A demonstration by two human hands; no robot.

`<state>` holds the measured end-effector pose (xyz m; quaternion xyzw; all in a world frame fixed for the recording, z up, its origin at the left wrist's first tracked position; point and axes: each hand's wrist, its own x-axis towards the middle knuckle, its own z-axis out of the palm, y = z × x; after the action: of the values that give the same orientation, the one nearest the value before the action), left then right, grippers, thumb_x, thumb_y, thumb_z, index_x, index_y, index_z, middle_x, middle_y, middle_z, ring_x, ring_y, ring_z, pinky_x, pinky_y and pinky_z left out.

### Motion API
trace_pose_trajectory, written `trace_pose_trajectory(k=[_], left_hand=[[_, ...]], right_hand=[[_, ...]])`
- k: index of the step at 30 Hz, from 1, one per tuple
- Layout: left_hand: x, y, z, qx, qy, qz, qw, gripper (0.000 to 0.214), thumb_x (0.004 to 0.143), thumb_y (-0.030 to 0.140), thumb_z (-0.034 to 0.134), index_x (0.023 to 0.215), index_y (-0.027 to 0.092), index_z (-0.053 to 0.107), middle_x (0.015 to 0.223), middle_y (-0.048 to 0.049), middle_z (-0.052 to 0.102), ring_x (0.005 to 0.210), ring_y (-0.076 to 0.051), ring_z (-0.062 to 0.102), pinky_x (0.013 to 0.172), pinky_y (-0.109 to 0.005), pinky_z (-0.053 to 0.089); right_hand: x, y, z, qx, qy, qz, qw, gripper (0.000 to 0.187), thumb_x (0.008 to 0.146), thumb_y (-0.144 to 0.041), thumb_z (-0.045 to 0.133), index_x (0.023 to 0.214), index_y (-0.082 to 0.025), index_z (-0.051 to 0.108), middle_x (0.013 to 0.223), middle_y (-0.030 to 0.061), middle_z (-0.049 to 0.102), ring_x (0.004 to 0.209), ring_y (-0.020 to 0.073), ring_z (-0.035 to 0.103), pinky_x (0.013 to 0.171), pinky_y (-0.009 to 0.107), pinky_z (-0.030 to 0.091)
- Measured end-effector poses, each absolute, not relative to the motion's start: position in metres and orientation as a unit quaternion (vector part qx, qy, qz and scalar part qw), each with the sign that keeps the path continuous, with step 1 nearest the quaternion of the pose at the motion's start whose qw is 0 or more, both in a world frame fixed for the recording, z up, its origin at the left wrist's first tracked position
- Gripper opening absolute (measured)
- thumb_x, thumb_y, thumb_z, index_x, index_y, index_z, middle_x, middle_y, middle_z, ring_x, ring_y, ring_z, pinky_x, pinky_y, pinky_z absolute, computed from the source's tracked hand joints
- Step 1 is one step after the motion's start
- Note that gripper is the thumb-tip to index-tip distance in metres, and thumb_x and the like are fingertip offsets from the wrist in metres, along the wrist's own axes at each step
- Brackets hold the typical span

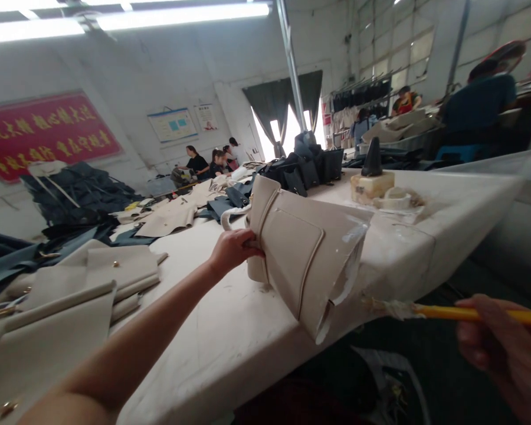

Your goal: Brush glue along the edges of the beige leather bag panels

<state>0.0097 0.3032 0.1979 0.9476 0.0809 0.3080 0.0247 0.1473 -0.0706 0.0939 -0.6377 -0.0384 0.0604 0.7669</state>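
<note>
My left hand (239,248) grips a cream bag piece (298,242) by its folded left end, where a strap runs across it. The piece is tilted over the table's front edge, and its open right end shows whitish smears along the rim. My right hand (495,342) holds a brush (438,311) with a yellow handle, fingers closed round it. The brush's frayed, pale bristles point left, just right of the bag piece's lower open edge and apart from it.
A white-covered table (190,330) lies beneath. Cream panels (71,283) with metal studs are stacked at left, dark blue pieces (310,168) farther back. A block with a black cone (371,171) and a tape roll (393,199) stand at right. Several people work beyond.
</note>
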Motion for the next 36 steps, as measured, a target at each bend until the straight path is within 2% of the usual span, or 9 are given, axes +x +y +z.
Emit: trace_pose_trajectory(k=[2,4,7,13,16,22,26,30,36], left_hand=[[0.002,0.303,0.191,0.942,0.09,0.322,0.025,0.035,0.06,0.037,0.084,0.058,0.018,0.054,0.053,0.0066,0.049,0.051,-0.008,0.041,0.051,-0.02,0.031],[-0.005,0.303,0.186,0.939,0.099,0.329,0.032,0.037,0.061,0.038,0.084,0.058,0.018,0.053,0.053,0.0057,0.05,0.05,-0.008,0.043,0.051,-0.02,0.033],[-0.01,0.303,0.181,0.937,0.105,0.331,0.044,0.035,0.063,0.037,0.083,0.059,0.018,0.054,0.053,0.0048,0.051,0.049,-0.008,0.044,0.05,-0.02,0.034],[-0.012,0.306,0.174,0.934,0.101,0.339,0.056,0.033,0.065,0.035,0.082,0.058,0.017,0.055,0.053,0.0039,0.053,0.049,-0.008,0.044,0.05,-0.02,0.034],[-0.012,0.307,0.173,0.932,0.09,0.345,0.065,0.035,0.066,0.038,0.081,0.058,0.017,0.055,0.053,0.0037,0.053,0.049,-0.009,0.046,0.05,-0.02,0.035],[-0.013,0.305,0.173,0.93,0.067,0.347,0.102,0.034,0.068,0.038,0.08,0.058,0.018,0.054,0.053,0.004,0.053,0.048,-0.008,0.048,0.049,-0.019,0.037],[-0.012,0.304,0.173,0.932,0.059,0.344,0.097,0.03,0.069,0.035,0.079,0.06,0.018,0.056,0.055,0.0033,0.055,0.05,-0.009,0.05,0.051,-0.02,0.039],[-0.013,0.303,0.173,0.933,0.048,0.347,0.085,0.027,0.07,0.031,0.079,0.061,0.018,0.056,0.056,0.0036,0.056,0.05,-0.008,0.049,0.051,-0.019,0.038],[-0.012,0.303,0.172,0.931,0.037,0.354,0.083,0.027,0.071,0.03,0.079,0.062,0.018,0.056,0.056,0.0036,0.056,0.05,-0.008,0.05,0.051,-0.019,0.039]], right_hand=[[0.141,-0.053,0.109,-0.601,0.006,0.104,0.792,0.056,0.041,-0.066,0.084,0.067,-0.021,0.063,0.051,0.0029,0.054,0.043,0.0126,0.045,0.034,0.023,0.039],[0.137,-0.037,0.123,-0.6,0.01,0.133,0.789,0.061,0.032,-0.067,0.085,0.061,-0.019,0.06,0.047,0.0024,0.052,0.041,0.0115,0.043,0.034,0.022,0.036],[0.138,-0.02,0.128,-0.635,-0.043,0.156,0.755,0.061,0.04,-0.072,0.079,0.057,-0.018,0.057,0.046,0.0033,0.053,0.039,0.0114,0.042,0.034,0.024,0.035],[0.159,-0.007,0.098,-0.732,-0.152,0.168,0.642,0.063,0.06,-0.08,0.063,0.055,-0.017,0.06,0.051,0.0078,0.059,0.042,0.0153,0.049,0.043,0.028,0.041],[0.171,-0.008,0.096,-0.764,-0.17,0.14,0.606,0.066,0.061,-0.084,0.057,0.052,-0.019,0.06,0.048,0.0081,0.059,0.041,0.0175,0.051,0.044,0.03,0.042],[0.18,-0.005,0.118,-0.771,-0.201,0.063,0.602,0.062,0.067,-0.082,0.052,0.052,-0.022,0.06,0.047,0.0056,0.059,0.04,0.0182,0.053,0.044,0.031,0.044],[0.182,0.004,0.122,-0.782,-0.23,0.081,0.573,0.068,0.061,-0.088,0.049,0.051,-0.022,0.058,0.046,0.006,0.058,0.04,0.019,0.054,0.044,0.031,0.044],[0.183,0.007,0.126,-0.798,-0.231,0.044,0.554,0.071,0.058,-0.093,0.046,0.054,-0.023,0.058,0.046,0.005,0.058,0.041,0.0192,0.055,0.045,0.032,0.043],[0.173,0.002,0.13,-0.78,-0.23,0.135,0.567,0.071,0.06,-0.091,0.047,0.046,-0.022,0.055,0.043,0.0062,0.055,0.038,0.0167,0.05,0.042,0.03,0.042]])
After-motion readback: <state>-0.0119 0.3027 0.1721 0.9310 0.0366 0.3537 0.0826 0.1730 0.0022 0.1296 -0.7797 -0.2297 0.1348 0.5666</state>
